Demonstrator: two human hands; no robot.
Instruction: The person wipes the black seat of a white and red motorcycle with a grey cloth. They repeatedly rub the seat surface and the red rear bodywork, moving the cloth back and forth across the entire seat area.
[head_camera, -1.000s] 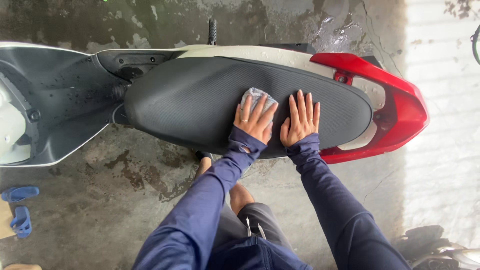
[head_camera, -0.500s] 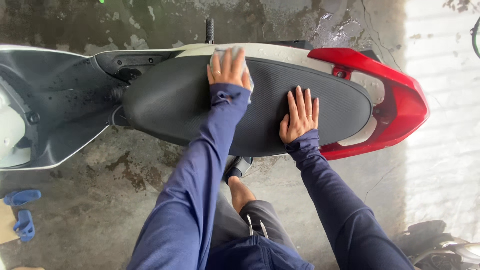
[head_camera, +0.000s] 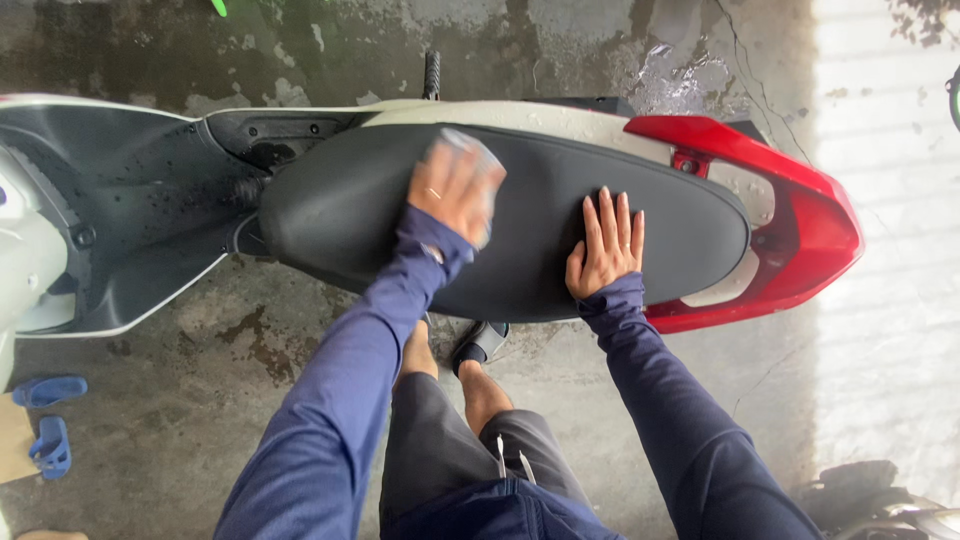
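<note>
Grey concrete floor (head_camera: 200, 420) fills the place, wet and blotched with dark damp patches and a few cracks, brighter and paler along the right side. Across it, lengthwise from left to right, stands a scooter (head_camera: 130, 210) with a dark, water-speckled footwell at the left, pale side panels and a glossy red tail section (head_camera: 800, 230) at the right. Its long black seat (head_camera: 530, 210) runs along the middle, matte and smooth. The person stands at the near side of the seat in dark blue long sleeves and dark shorts, one sandalled foot (head_camera: 480, 345) on the floor just below the seat's near edge. The left hand (head_camera: 455, 190) is blurred, pressed on the forward half of the seat near its far edge, fingers spread over a small pale cloth (head_camera: 478, 160) that shows past the fingertips and along the hand's right side; the hand holds the cloth flat against the seat rather than gripping it in a fist. The right hand (head_camera: 605, 245) lies flat, open and empty, on the rear half of the seat near its near edge, fingers pointing away from the person. A pair of blue sandals (head_camera: 45, 420) lies on the floor at the far left edge, beside a scrap of brown cardboard (head_camera: 12, 440).
</note>
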